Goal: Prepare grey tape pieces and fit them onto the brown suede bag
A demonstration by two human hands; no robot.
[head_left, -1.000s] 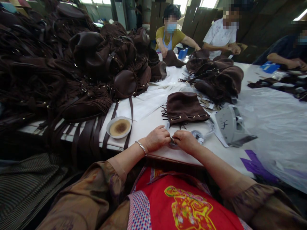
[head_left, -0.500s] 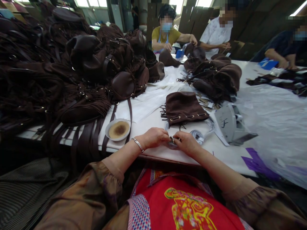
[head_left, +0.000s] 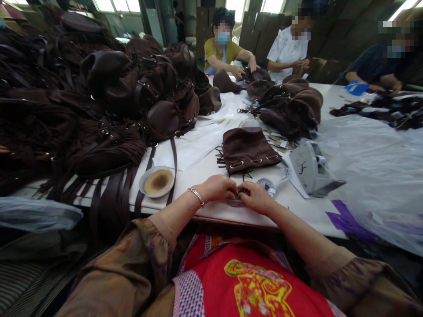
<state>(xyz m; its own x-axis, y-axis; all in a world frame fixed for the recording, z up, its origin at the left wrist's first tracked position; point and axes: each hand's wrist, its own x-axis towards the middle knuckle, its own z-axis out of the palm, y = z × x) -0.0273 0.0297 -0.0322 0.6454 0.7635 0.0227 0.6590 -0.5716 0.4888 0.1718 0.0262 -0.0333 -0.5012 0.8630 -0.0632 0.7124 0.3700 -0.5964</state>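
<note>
My left hand [head_left: 218, 188], with a silver bangle at its wrist, meets my right hand [head_left: 257, 197] over the front edge of the table. Both sets of fingers are pinched together around something small and dark, mostly hidden by the fingertips. Just beneath them lies a bit of clear, shiny material [head_left: 234, 202]. Beyond my hands a dark brown fringed bag [head_left: 249, 147] lies flat, a cord threaded through the metal eyelets along its near edge. To the right of the fingers sits a coil of clear grey material [head_left: 266, 185].
A white bowl [head_left: 142, 186] with tan contents stands left. On the right are a grey dispenser-like device [head_left: 306, 169], purple tape [head_left: 350, 220] and plastic sheeting [head_left: 373, 154]. Brown bags [head_left: 109, 79] pile high at left, others [head_left: 302, 103] further back. Several co-workers are across the table.
My hands stay together, with the fingers shifted slightly around the small item. The view has turned a little right, and clear plastic now shows at the left edge. One co-worker's hands have come closer together.
</note>
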